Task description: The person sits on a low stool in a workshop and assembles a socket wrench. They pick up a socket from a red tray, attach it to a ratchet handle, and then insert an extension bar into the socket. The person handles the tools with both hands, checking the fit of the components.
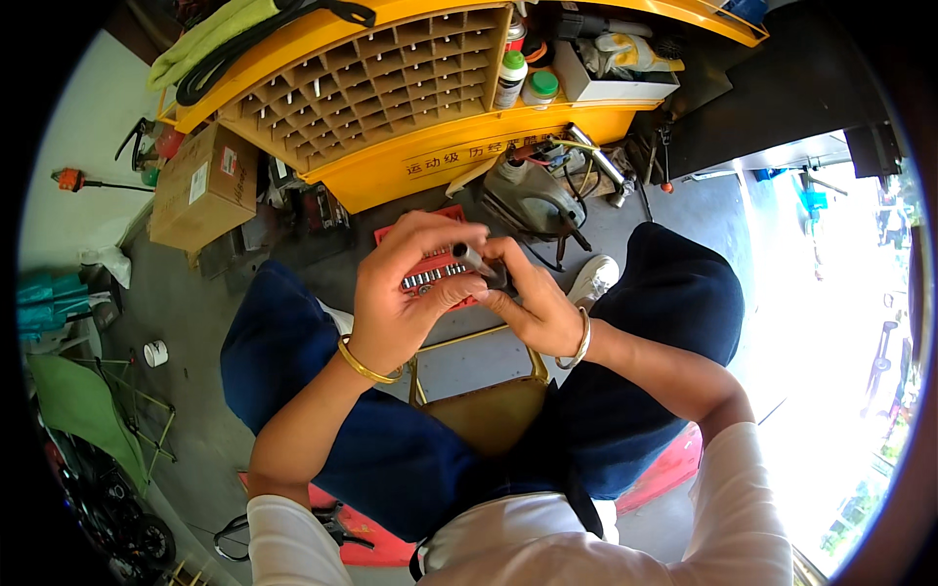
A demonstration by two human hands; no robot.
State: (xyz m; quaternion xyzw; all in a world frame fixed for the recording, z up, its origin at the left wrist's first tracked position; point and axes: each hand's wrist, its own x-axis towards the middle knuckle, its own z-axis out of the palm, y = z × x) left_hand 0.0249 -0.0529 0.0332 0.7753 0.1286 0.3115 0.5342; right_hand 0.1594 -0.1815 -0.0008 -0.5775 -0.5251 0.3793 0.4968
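A person sits on a low stool (489, 415) with knees spread and both hands raised in the middle of the frame, working at a short metal tube (467, 256) whose dark open end faces up and left. The right hand (537, 303) grasps the tube between thumb and bent fingers. The left hand (396, 278) curves about the open end, fingers above and thumb below; I cannot tell how firmly it grips, if at all. A gold bangle (368, 364) circles the left wrist, a silver bangle (580, 340) the right. Behind the hands, at the centre, a red socket tray (461, 299) shows, a row of bright sockets (433, 277) in it, partly covered by the left hand. Just right of upper centre, a grey tank (532, 195) sits on the floor, and a white shoe (592, 281) shows below it. Across the top stands a yellow bench (371, 184) bearing a pigeonhole rack (376, 83), with a green-capped bottle (510, 83) and a green-lidded jar (540, 88) beside the rack. A carton (200, 200) is at the upper left, a white cup (155, 353) on the floor at the left, and bright daylight fills the right edge
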